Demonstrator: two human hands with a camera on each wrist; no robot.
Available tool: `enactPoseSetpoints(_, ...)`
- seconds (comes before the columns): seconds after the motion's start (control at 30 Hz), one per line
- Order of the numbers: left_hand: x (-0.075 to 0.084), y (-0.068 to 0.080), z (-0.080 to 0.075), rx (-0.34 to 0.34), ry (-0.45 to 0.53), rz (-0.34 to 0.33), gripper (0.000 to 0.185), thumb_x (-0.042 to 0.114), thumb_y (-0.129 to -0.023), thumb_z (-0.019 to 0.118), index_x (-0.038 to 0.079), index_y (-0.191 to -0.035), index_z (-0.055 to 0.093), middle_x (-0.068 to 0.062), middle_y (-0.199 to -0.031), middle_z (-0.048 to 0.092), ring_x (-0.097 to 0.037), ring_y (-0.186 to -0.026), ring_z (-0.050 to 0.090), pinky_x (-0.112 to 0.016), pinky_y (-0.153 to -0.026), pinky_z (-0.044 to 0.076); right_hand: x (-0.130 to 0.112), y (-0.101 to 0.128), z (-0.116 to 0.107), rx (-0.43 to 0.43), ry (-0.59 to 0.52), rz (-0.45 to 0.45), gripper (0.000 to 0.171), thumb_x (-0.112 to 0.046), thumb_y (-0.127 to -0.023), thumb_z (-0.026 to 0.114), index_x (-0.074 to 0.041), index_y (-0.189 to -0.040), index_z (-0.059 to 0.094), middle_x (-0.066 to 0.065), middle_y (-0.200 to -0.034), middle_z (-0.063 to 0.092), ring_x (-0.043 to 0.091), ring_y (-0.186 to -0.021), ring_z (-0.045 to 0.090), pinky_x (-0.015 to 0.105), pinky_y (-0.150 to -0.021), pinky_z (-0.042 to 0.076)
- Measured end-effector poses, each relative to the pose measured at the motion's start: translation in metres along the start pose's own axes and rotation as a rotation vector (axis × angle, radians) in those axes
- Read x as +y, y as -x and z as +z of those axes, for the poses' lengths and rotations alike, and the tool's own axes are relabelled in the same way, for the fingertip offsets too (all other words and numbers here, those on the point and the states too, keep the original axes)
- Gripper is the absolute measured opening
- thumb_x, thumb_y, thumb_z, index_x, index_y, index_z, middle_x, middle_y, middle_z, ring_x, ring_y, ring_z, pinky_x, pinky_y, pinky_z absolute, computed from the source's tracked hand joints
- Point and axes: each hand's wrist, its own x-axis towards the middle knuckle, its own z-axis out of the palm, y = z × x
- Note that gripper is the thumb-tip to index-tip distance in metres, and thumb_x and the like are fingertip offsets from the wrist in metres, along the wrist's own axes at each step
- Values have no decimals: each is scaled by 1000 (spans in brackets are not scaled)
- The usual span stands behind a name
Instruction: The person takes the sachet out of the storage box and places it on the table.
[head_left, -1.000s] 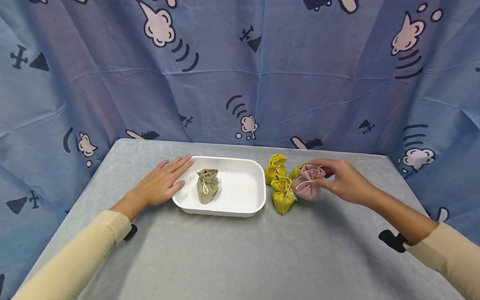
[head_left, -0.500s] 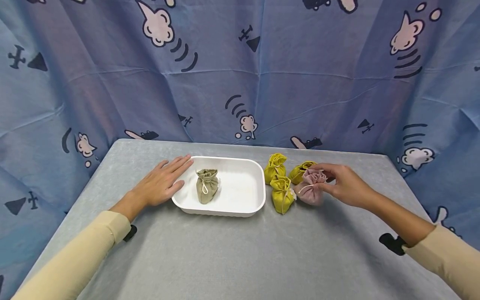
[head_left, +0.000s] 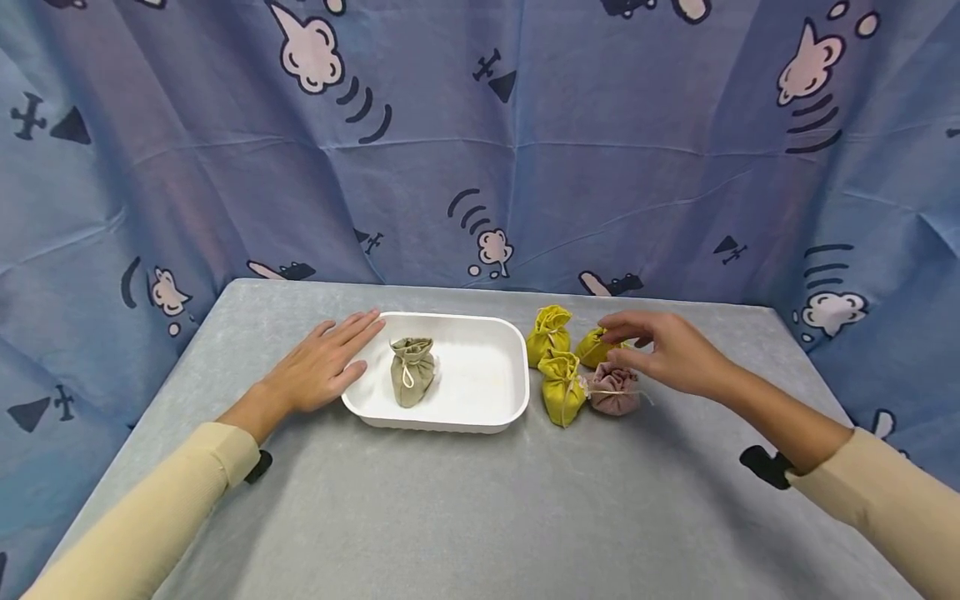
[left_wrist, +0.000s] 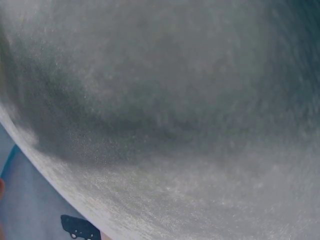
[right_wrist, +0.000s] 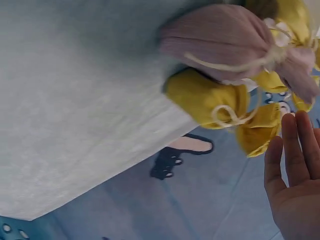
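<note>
My left hand [head_left: 320, 362] lies with straight fingers along the left rim of a white tray [head_left: 480, 421]. Inside the tray rests a grey-green drawstring pouch [head_left: 412, 372]. To the tray's right, my right hand [head_left: 672, 350] hovers over a group of pouches, its fingers apart and holding nothing. A mauve pouch [head_left: 615, 390] with a pale cord sits just below this hand. Behind it, a yellow pouch [head_left: 592, 348] is partly hidden by the fingers. Two more yellow pouches, a rear one [head_left: 549, 335] and a front one [head_left: 562, 387], stand beside the tray.
A grey cloth-covered table [head_left: 480, 517] extends toward me in front of the tray. Behind its far edge hangs a blue printed curtain [head_left: 420, 167]. The left wrist view holds mostly blurred grey table surface [left_wrist: 175, 190].
My right hand has let go of the mauve pouch and risen slightly up and left. The mauve pouch now sits on the table beside the yellow ones. My left hand has stayed put.
</note>
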Motion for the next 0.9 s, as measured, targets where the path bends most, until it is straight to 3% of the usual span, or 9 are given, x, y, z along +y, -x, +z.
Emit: enactPoseSetpoints(0.9, 0, 0, 0, 4, 5, -5, 63, 26, -102, 48, 12, -159, 25, -9, -164, 24, -33, -147, 27, -62, -111, 25, -66, -65, 47, -86, -217, -67, 57, -12, -88, 76, 1, -139, 55, 20, -138, 57, 32, -117, 63, 49, -98, 49)
